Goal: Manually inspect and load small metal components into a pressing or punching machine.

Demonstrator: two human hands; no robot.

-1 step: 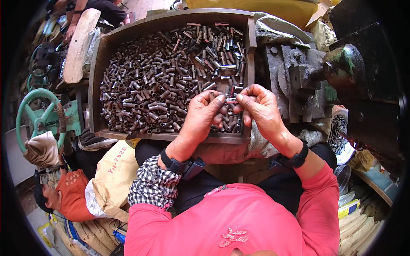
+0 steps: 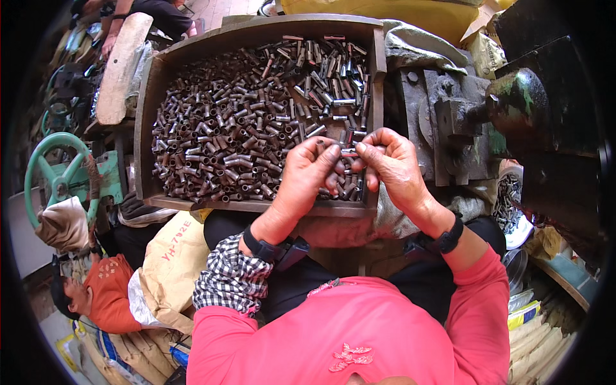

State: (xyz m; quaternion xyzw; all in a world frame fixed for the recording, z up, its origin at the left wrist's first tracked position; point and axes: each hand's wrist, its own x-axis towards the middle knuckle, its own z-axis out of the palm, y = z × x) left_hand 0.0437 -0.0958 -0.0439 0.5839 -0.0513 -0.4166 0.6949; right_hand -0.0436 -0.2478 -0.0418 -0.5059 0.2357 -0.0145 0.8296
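Observation:
My left hand (image 2: pixel 307 168) and my right hand (image 2: pixel 396 165) meet over the right front part of a wooden tray (image 2: pixel 256 205). Between their pinched thumbs and fingers is a short metal tube (image 2: pixel 348 153), shiny with a reddish streak. Each hand grips one end of it, and the fingertips partly cover it. Below and beyond the hands, many small dark metal tubes (image 2: pixel 224 135) lie loose in a heap on the tray's left and middle. Shinier tubes (image 2: pixel 330 70), some with red marks, lie toward its far right corner.
Right of the tray stands a heavy, greasy metal machine (image 2: pixel 455 128) beside a grey cloth (image 2: pixel 420 48). A white container of metal parts (image 2: pixel 510 205) is at far right. At left are a green handwheel (image 2: pixel 61 183) and a brown paper sack (image 2: pixel 173 256). Another person's hand (image 2: pixel 110 42) shows at upper left.

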